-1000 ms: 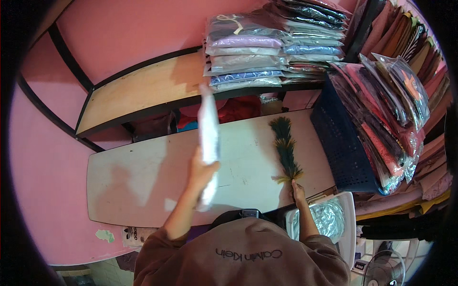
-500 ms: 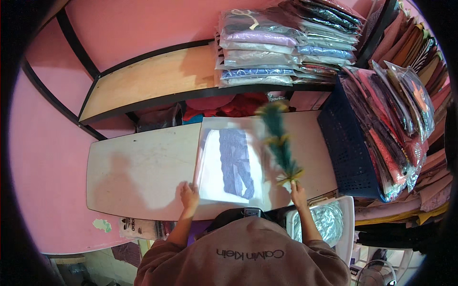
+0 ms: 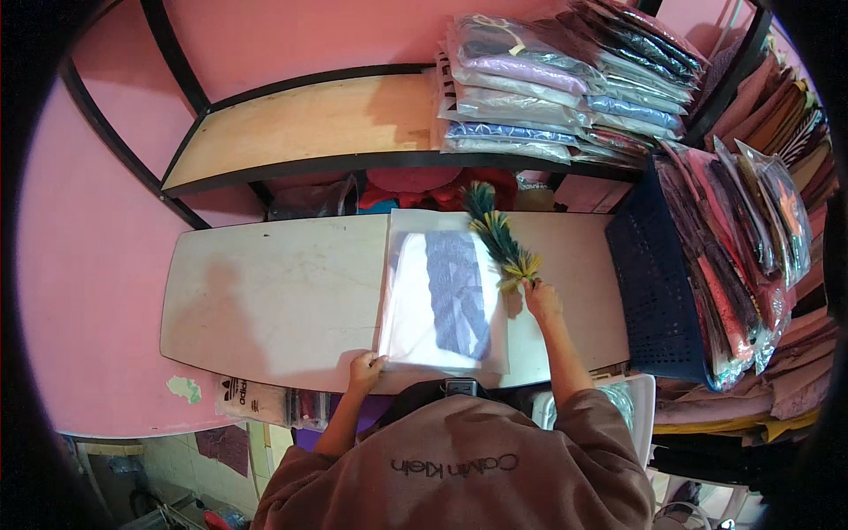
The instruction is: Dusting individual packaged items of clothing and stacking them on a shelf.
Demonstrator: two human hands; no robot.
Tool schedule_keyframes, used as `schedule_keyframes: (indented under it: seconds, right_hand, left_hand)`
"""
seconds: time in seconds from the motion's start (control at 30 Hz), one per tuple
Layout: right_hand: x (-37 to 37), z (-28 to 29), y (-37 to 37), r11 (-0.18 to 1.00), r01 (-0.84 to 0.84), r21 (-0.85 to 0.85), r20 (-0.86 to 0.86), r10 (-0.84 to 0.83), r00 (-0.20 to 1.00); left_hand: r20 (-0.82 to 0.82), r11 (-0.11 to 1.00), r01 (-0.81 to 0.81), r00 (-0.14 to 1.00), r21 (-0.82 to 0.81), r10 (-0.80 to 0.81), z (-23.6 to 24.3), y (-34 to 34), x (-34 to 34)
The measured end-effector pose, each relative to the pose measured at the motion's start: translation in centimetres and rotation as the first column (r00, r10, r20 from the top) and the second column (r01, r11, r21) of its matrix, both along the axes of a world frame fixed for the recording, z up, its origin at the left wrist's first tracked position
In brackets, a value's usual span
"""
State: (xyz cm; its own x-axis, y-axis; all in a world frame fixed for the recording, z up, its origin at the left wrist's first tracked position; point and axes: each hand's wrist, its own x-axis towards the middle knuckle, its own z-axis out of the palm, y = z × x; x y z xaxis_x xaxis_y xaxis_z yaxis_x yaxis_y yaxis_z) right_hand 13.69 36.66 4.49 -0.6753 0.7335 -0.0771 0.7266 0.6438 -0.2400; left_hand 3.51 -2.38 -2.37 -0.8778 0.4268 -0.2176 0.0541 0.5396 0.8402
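Observation:
A clear plastic bag holding a folded white and blue-grey garment lies flat on the pale table. My left hand is closed on the bag's near left corner, fingers pinched at its edge. In my right hand is the handle of a green and yellow feather duster, gripped with the fingers wrapped round it. The duster slants to the far left, its feathers over the bag's far right edge. Part of the handle is hidden inside my fist.
Past the table runs a black-framed wooden shelf with stacks of bagged clothes on its right. A blue basket full of bagged garments stands at the table's right end. Hanging clothes fill the far right. A white bin sits below the near edge.
The duster has swung left and away, from beside the bag to over its far right edge. My right hand went farther out; my left hand slid down to the bag's near corner.

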Motion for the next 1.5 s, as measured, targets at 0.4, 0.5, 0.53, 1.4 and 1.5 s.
schedule_keyframes:
  seconds: [0.4, 0.5, 0.53, 1.4, 1.5]
  right_hand:
    - [6.6, 0.0, -7.9, 0.897, -0.408, -0.169, 0.201, 0.437, 0.877]
    - [6.3, -1.5, -4.3, 0.989, -0.085, -0.122, -0.043, 0.08, 0.996]
    - [6.4, -2.5, -3.9, 0.99, -0.072, -0.119, -0.045, 0.068, 0.997]
    - [8.2, 1.6, -11.6, 0.868, -0.473, -0.151, 0.15, 0.494, 0.857]
    - [2.2, 3.2, -10.6, 0.924, -0.377, -0.057, 0.178, 0.381, 0.907]
  left_hand:
    - [0.044, 0.984, 0.159, 0.986, 0.075, -0.163, 1.2, -2.6, 0.8]
    - [0.152, 0.98, 0.143, 0.975, 0.137, -0.164, 1.1, -2.8, 0.5]
    - [0.131, 0.98, 0.162, 0.975, 0.118, -0.177, 1.3, -2.5, 0.5]
    - [-0.104, 0.945, 0.316, 0.941, -0.083, -0.323, 0.9, -3.3, 0.5]
    - [-0.082, 0.949, 0.3, 0.948, -0.095, -0.307, 1.4, -3.1, 0.6]
